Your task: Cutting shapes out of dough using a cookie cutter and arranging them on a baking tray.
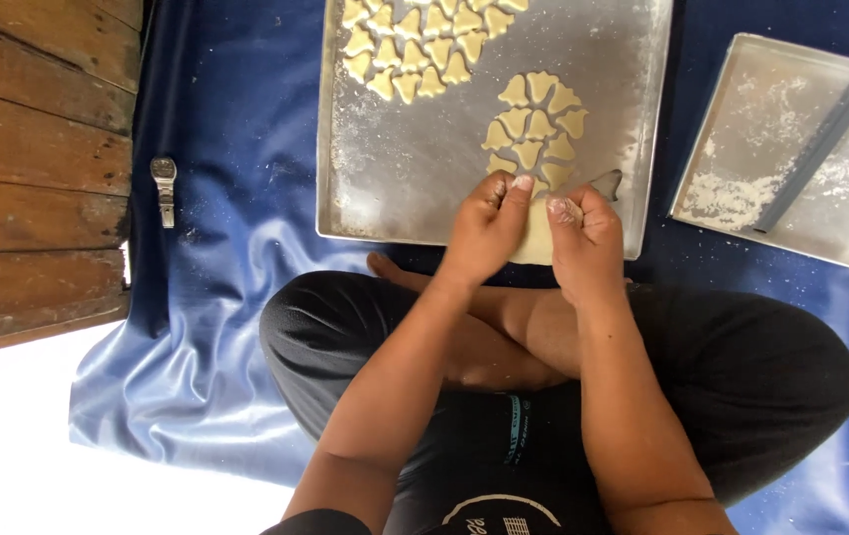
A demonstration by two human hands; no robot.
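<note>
On the floured baking tray (395, 168): two clusters of heart-shaped dough pieces (533, 129) laid, much bare metal left. Left hand (484, 228) and right hand (588, 233), grips pinching a dough sheet (535, 238) at the near rim.

The big baking tray (385, 168) was dull grey metal, scuffed and dusted with flour, and the heart-shaped dough pieces (533, 134) on it looked pale, soft and matt. The smaller tray (742, 213) was the same matt metal with flour caked on it, under a smooth dark plastic-looking scraper (821, 149). Beneath lay a glossy blue sheet (216, 297) with a satin sheen, beside rough, weathered wooden planks (38, 168).
</note>
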